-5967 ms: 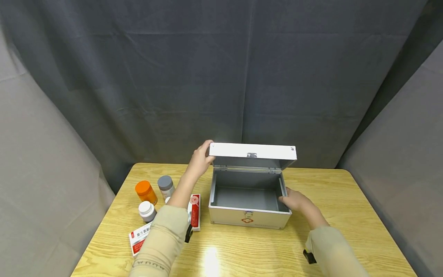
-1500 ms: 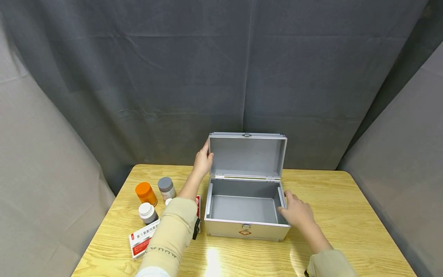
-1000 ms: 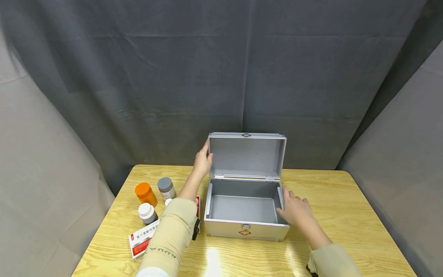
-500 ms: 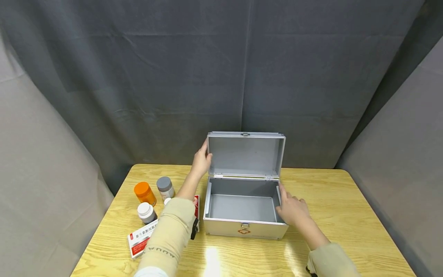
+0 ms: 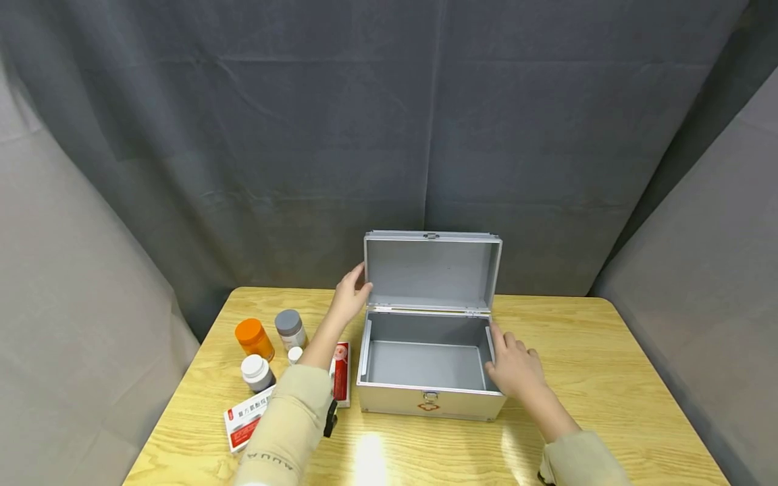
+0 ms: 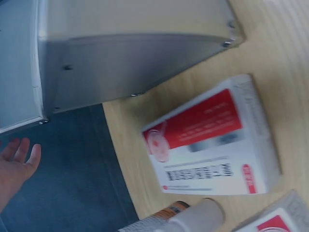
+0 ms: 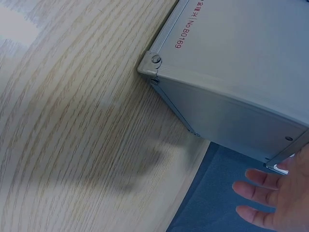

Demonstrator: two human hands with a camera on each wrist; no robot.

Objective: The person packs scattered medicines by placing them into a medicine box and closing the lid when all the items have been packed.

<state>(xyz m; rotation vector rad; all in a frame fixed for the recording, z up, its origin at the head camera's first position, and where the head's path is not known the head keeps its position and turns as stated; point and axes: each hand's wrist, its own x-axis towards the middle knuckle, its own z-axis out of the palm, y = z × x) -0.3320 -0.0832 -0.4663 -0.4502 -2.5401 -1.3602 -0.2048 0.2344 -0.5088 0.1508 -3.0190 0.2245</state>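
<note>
A silver first-aid box (image 5: 428, 405) stands on the table with its lid (image 5: 433, 273) raised upright and its inside bare. My left hand (image 5: 349, 297) is beside the lid's left edge, fingers extended; the left wrist view shows the hand (image 6: 14, 166) just off the lid's corner, holding nothing. At the box's right wall, my right hand (image 5: 516, 364) rests on the rim, with thumb and forefinger along it. In the right wrist view the other fingers of this hand (image 7: 285, 193) spread loosely outside the wall.
Left of the box lie a red-and-white medicine carton (image 5: 342, 374) and a second carton (image 5: 246, 422), partly behind my left sleeve. An orange jar (image 5: 255, 337), a grey-capped bottle (image 5: 290, 327), a white-capped bottle (image 5: 258, 372) and a small white cap (image 5: 294, 354) stand behind. A dark curtain (image 5: 304, 135) hangs beyond the table.
The lid has swung from part-raised to upright, and the box has shifted slightly nearer. My left hand has just drawn back and down from the lid's edge; my right hand stays at the rim.
</note>
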